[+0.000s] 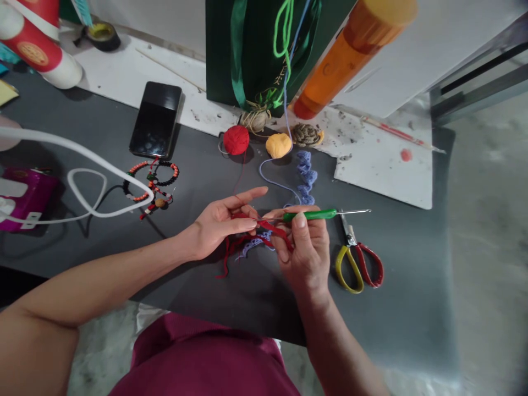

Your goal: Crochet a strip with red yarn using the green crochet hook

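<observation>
Pinching limp red yarn (279, 229) in left hand (216, 224), clasping slick green-handled hook (322, 214) in right hand (307, 247).
With a round red ball (236, 140) far, loop-handled scissors (351, 238) right.

The left hand (216, 224) extends one finger beside the curled right hand (307, 250).
</observation>
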A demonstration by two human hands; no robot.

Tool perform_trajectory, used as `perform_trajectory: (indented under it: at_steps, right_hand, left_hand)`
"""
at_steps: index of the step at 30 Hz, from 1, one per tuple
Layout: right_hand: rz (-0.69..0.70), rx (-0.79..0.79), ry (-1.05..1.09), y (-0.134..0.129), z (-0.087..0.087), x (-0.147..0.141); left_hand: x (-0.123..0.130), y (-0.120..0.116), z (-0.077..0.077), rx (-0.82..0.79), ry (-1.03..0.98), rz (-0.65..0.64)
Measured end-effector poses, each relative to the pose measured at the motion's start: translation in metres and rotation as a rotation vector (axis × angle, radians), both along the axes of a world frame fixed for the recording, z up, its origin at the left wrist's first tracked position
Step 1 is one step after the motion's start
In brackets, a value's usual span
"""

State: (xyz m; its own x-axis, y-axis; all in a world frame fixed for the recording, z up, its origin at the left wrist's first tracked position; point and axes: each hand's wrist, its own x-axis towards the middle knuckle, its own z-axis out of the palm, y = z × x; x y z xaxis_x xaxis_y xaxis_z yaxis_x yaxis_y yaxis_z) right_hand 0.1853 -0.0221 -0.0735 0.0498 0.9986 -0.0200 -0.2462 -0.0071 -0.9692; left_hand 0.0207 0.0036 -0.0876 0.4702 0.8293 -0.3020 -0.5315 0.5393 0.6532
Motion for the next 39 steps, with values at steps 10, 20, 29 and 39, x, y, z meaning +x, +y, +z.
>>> perform_trajectory:
  at_steps: [10,20,29,39]
  right_hand:
    - [-0.022,-0.01,-0.076,0.0023,0.0017,0.0045]
    - [-0.028,-0.008,-0.129,0.0011,0.0012,0.0039]
    - [-0.064,0.049,-0.119,-0.0021,-0.0001,0.0039]
    - [-0.073,0.068,-0.144,-0.0028,0.0001,0.0022]
  left_hand:
    - [-0.0002,0.0013,0.0019,0.033,0.022,0.008]
    - [-0.0006,0.0023,0.0027,0.023,0.025,0.018]
    - [-0.0008,0.0019,-0.0012,0.026,0.024,0.032]
    - [-0.0003,0.0022,0.0002,0.025,0.039,0.024]
